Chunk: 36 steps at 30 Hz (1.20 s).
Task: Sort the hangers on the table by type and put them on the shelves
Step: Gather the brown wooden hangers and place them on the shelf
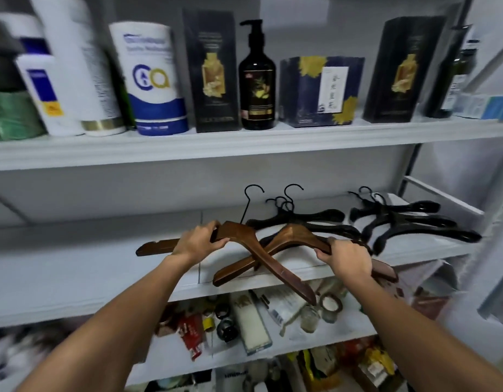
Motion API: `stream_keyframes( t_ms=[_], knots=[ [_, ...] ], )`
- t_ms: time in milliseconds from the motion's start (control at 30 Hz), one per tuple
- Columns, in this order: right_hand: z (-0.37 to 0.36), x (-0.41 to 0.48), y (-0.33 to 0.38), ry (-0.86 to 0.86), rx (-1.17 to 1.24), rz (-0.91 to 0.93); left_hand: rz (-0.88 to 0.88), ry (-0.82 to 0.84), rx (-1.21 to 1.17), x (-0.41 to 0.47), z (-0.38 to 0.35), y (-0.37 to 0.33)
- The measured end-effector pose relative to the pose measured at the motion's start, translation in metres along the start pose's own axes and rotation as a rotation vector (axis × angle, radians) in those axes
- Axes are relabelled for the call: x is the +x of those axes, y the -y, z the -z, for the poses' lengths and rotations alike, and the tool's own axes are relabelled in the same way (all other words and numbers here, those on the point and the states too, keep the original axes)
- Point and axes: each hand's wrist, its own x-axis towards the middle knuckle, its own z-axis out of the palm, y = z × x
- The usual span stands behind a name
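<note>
Head view: left hand (pixel 200 240) curls round a dark-brown curved wooden hanger (pixel 287 278) by its neck, and right hand (pixel 347 257) wraps the arm of a second brown wooden hanger (pixel 298 239). The two cross in an X over the front edge of the white middle shelf (pixel 74 267). Behind on the same shelf lie a centre pile of black plastic hangers (pixel 309 219) & a right pile of black hangers (pixel 408 222), approx. several each (overlap hides the count). White upper shelf (pixel 188 148) carries bottles & dark boxes.
</note>
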Motion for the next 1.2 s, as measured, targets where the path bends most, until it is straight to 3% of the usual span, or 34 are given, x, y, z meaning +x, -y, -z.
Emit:
stream_keyframes(
  t_ms=[300, 500, 900, 1200],
  knots=[
    [-0.009, 0.035, 0.06, 0.03, 0.147, 0.137, 0.248, -0.097, 0.105, -0.052, 0.023, 0.047],
    [-0.012, 0.039, 0.098, 0.055, 0.202, 0.204, 0.303, -0.079, 0.18, -0.068, 0.029, 0.068],
    [-0.032, 0.067, 0.158, 0.073, 0.177, 0.218, 0.215, -0.118, 0.182, -0.035, 0.021, 0.11],
    [-0.069, 0.124, 0.239, 0.148, 0.208, 0.152, 0.157, -0.075, 0.162, 0.018, 0.022, 0.19]
  ],
)
